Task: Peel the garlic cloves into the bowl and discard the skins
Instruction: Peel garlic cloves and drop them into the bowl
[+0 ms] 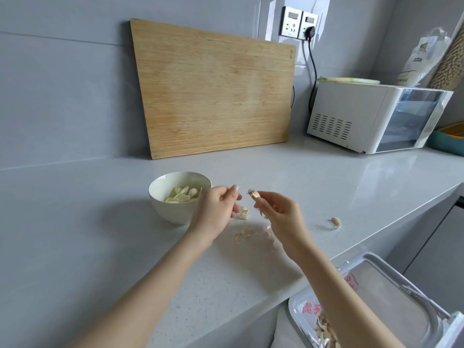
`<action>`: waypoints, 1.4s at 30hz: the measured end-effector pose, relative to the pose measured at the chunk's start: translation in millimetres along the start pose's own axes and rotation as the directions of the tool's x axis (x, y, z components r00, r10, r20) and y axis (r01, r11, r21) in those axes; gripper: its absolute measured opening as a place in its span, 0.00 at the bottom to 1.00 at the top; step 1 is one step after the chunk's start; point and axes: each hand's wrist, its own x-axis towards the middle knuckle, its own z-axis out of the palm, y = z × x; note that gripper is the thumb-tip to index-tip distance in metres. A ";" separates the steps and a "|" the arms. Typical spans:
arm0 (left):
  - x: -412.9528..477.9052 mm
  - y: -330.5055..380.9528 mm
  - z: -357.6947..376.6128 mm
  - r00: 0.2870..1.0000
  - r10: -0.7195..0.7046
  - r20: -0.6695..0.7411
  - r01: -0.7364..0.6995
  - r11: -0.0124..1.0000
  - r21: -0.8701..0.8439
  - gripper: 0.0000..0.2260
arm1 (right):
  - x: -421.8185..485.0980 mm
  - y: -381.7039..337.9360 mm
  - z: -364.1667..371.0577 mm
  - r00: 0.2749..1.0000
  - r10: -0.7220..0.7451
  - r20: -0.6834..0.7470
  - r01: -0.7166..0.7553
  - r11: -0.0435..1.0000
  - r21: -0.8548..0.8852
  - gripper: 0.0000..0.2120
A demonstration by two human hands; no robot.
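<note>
- Waiting nearest, down low at the right past the counter's edge, was a bin (391,292) with a bag inside. Old garlic skins (324,332) lay in the bag. I think it stood there so skins could be swept straight off the counter (125,247).
- A few loose skins (242,236) lay on the counter between the two arms. They had not gone into the bin yet.
- The right hand (281,212) held one garlic clove (254,194) up off the counter, with the skin on it. The thumb and fingertips pinched its lower end, so the top end stuck out toward the other hand — a good way to let that hand get at the skin.
- The left hand (218,207) was just beside the clove but did not touch it. Its fingers were bent loosely with the thumb up, and I could see nothing held in them. It looked ready to pick at the skin.
- One more unpeeled clove (243,212) sat on the counter just under the left hand. Another clove (336,222) lay well off to the right.
- The white bowl (175,209) stood just left of the left hand, close by so a clean clove could be dropped in fast. Peeled cloves (183,193) were in it, so the job looked well along.
- Farther back, a wooden cutting board (216,89) leaned on the wall, out of the way.
- A white oven box (351,116) sat at the far right.
</note>
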 end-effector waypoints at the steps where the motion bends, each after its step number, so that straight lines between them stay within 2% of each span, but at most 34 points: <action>1: -1.0 1.4 1.8 0.993 -0.114 0.044 0.119 0.980 -0.162 0.14 | -4.6 -2.7 1.6 1.000 -0.010 0.014 0.010 1.000 0.023 0.04; 2: -1.7 2.0 2.8 0.980 -0.181 0.080 0.196 0.943 -0.269 0.15 | -8.0 -3.6 3.4 0.999 -0.020 0.025 0.019 0.999 0.034 0.05; 3: -2.9 2.2 3.1 0.977 -0.191 0.098 0.211 0.934 -0.288 0.16 | -10.5 -3.8 5.7 0.999 -0.027 0.033 0.026 0.999 0.034 0.05; 4: -3.9 0.8 3.4 0.985 -0.148 0.091 0.165 0.962 -0.219 0.16 | -12.0 -2.7 8.8 0.999 -0.030 0.040 0.029 0.999 0.027 0.06; 6: -8.1 -2.8 5.0 0.998 0.013 0.055 -0.017 0.998 0.067 0.16 | -14.2 -0.2 14.7 0.998 -0.025 0.054 0.025 1.000 0.000 0.08; 7: -9.9 -5.0 6.3 0.995 0.092 0.045 -0.099 0.977 0.189 0.16 | -14.6 0.4 16.5 0.998 -0.016 0.056 0.017 1.000 -0.009 0.09; 9: -11.3 -9.8 9.2 0.981 0.192 0.043 -0.196 0.932 0.304 0.17 | -15.6 -0.9 18.1 0.998 0.005 0.061 -0.005 1.000 0.008 0.08; 14: -5.7 -15.0 11.0 0.959 0.284 0.010 -0.263 0.873 0.410 0.17 | -19.1 -6.0 16.6 0.996 0.006 0.090 -0.012 0.998 0.067 0.08; 20: -8.4 -19.6 15.1 0.919 0.387 0.072 -0.378 0.816 0.437 0.14 | -18.3 -4.8 18.3 0.997 0.013 0.081 -0.021 0.994 0.109 0.08; 25: -10.5 -25.9 16.3 0.898 0.423 0.121 -0.431 0.794 0.428 0.14 | -15.8 -0.2 15.4 0.988 0.105 0.114 -0.129 0.964 0.231 0.09; 28: -11.3 -23.9 16.2 0.914 0.394 0.093 -0.402 0.852 0.337 0.16 | -15.8 -1.7 14.3 0.982 0.126 0.140 -0.161 0.946 0.280 0.11; 31: -6.1 -20.9 13.1 0.973 0.230 -0.008 -0.223 0.953 0.205 0.19 | -16.5 -2.2 13.3 0.982 0.141 0.124 -0.173 0.935 0.310 0.10; 36: -9.6 -16.3 10.9 0.994 0.094 0.049 -0.103 0.958 0.269 0.25 | -14.5 2.6 10.9 0.981 0.147 0.123 -0.178 0.940 0.292 0.11; 39: -8.8 -14.9 10.8 0.999 0.032 0.043 -0.039 0.987 0.157 0.23 | -14.3 1.5 9.6 0.974 0.179 0.139 -0.218 0.904 0.367 0.07; 42: -8.0 -13.1 12.5 0.994 -0.060 0.086 0.064 0.997 -0.038 0.14 | -14.4 0.5 7.9 0.966 0.197 0.170 -0.253 0.860 0.443 0.05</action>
